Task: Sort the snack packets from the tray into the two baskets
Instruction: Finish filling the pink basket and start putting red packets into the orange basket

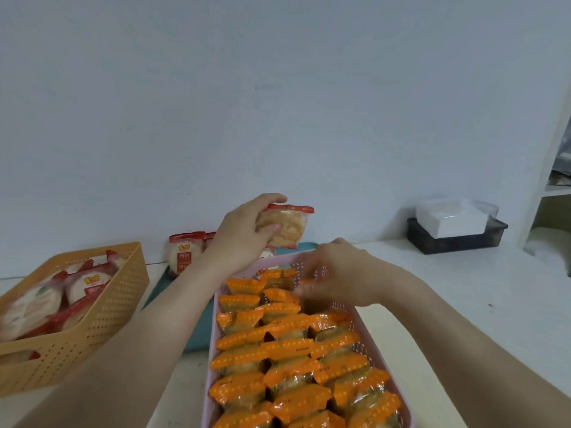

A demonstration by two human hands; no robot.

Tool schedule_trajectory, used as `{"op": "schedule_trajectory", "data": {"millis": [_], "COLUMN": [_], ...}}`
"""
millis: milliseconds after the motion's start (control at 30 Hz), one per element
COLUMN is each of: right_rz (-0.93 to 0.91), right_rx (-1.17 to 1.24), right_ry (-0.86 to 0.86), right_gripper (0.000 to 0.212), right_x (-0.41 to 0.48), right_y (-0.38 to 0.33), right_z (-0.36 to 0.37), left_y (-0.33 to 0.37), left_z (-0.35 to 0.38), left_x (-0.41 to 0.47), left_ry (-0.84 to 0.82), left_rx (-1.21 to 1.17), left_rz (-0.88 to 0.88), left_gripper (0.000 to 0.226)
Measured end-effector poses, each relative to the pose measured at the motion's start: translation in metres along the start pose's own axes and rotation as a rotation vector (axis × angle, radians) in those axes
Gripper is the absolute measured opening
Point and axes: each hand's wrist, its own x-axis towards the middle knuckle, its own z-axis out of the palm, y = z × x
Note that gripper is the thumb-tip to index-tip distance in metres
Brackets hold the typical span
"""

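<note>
Hands work apart: the left hand (pixel 238 239) grips a red-trimmed cracker packet (pixel 285 225) raised over the teal tray (pixel 197 329). The right hand (pixel 336 273), blurred, hovers at the pink basket's (pixel 212 350) far end, and I cannot tell its grasp. The packet looks light, crinkly and brittle inside, so hold its edges gently. The orange basket (pixel 102 310) on the left has room, and the pink one is nearly full of orange packets (pixel 278 350).

Plain indoor workroom, set up as sorting bench. White tabletop (pixel 463 288) against bare pale grey-blue wall (pixel 278 103). Far right: white shelving unit (pixel 553 180), black plastic bin (pixel 457 242) holding white box (pixel 448 220). Identical wrapped snacks (pixel 287 350) in bulk fill orange perforated plastic basket (pixel 108 304) at left and pink perforated plastic basket (pixel 293 264) near centre.
</note>
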Motion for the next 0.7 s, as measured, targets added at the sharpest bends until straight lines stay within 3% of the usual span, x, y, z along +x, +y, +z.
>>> {"op": "schedule_trajectory", "data": {"millis": [67,100,200,233,300,367,467,533,600,700], "right_rz": [-0.034,-0.029,0.095,0.104,0.1,0.07,0.147,0.229,0.313,0.406], "right_rx": [0.008,0.103,0.311,0.301,0.299,0.285,0.418,0.67,0.877,0.987], "right_ry": [-0.047,0.027,0.485,0.527,0.429,0.382,0.468,0.48,0.381,0.241], "right_gripper": [0.047,0.054,0.037,0.037,0.04,0.011,0.02,0.018,0.01,0.01], "right_x": [0.001,0.0,0.011,0.017,0.031,0.041,0.051,0.051,0.052,0.056], "right_y": [0.001,0.0,0.006,0.009,0.011,0.011,0.021,0.027,0.034,0.036], "right_z": [0.005,0.005,-0.003,-0.006,-0.008,-0.006,0.001,0.005,0.012,0.021], "left_y": [0.002,0.001,0.0,0.001,0.002,0.003,-0.002,-0.001,0.001,0.002], "left_z": [0.005,0.007,0.011,0.012,0.012,0.007,-0.006,-0.009,-0.004,0.004], "left_x": [0.0,0.0,0.003,0.004,0.005,0.005,-0.007,-0.023,-0.035,-0.036], "left_ry": [-0.002,-0.006,-0.028,-0.047,-0.076,-0.05,0.042,-0.12,-0.356,-0.461], "left_rx": [0.05,0.083,0.179,0.177,0.131,0.029,-0.004,0.112,0.23,0.358], "left_rz": [-0.032,-0.043,-0.01,0.006,0.025,0.005,-0.003,0.051,0.087,0.108], "left_gripper": [0.05,0.049,0.032,0.027,0.025,0.027,0.015,0.011,0.029,0.035]}}
